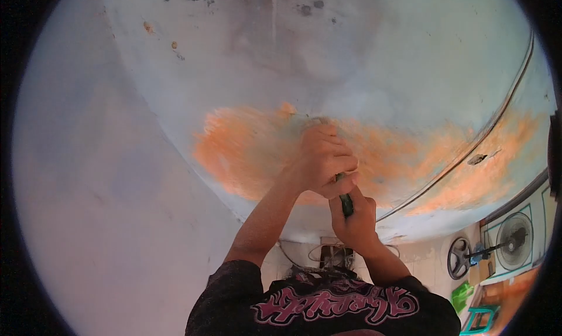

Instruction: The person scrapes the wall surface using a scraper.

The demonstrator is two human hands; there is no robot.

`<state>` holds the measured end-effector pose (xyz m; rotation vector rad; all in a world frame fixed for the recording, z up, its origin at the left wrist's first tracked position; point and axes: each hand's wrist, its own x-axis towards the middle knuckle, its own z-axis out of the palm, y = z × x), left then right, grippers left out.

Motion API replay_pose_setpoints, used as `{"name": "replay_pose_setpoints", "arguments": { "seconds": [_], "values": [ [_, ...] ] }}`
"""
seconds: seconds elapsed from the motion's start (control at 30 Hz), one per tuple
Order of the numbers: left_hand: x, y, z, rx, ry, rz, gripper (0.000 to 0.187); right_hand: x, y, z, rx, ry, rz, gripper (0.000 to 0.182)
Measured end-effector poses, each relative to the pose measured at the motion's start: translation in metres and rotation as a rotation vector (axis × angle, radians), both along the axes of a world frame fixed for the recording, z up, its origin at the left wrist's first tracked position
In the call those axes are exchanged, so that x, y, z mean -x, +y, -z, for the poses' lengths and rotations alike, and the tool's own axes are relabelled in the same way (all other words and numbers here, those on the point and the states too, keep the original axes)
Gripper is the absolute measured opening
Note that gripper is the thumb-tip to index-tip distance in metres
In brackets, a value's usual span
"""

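My left hand (325, 160) is closed over the front of a dark green hand-held tool (346, 203). The fingers lie against the panel side and cover the tool's head, so its exact kind is hidden. Lower down, my right hand (355, 222) is wrapped round the rear of the same tool. Both hands are at a curved, pale blue-grey car body panel (328, 81). Around them spreads a patch of orange, smeared filler or paint (225, 154), with greyish areas worn through it.
A dark seam (445, 175) curves down the panel's right side, with a small recess (477, 159) beyond it. At lower right are a standing fan (515, 241), a steering wheel (459, 258), a green bag (461, 295) and a teal plastic stool (481, 319). Cables lie below the panel.
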<state>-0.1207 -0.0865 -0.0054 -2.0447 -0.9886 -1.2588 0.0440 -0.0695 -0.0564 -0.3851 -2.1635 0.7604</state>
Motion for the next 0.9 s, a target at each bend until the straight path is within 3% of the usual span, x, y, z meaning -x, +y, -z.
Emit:
{"name": "replay_pose_setpoints", "arguments": {
  "seconds": [0.17,0.27,0.4,0.47,0.9],
  "values": [
    [0.017,-0.009,-0.013,-0.024,0.017,0.017,0.018,0.014,-0.004,-0.009,-0.050,-0.013,0.018,0.027],
    [0.004,-0.005,0.009,0.002,-0.042,0.079,0.019,0.010,-0.011,0.001,-0.043,-0.009,0.050,0.022],
    [0.024,-0.014,-0.022,-0.008,0.108,0.048,0.020,0.030,-0.016,-0.016,-0.055,0.056,0.050,0.019],
    [0.027,-0.018,-0.025,0.040,0.061,0.133,0.020,0.030,-0.020,-0.011,-0.058,0.051,0.043,0.020],
    [0.027,-0.021,-0.014,0.071,0.060,0.094,0.016,0.027,-0.025,-0.007,0.036,-0.007,0.059,0.027]
  ]
}}
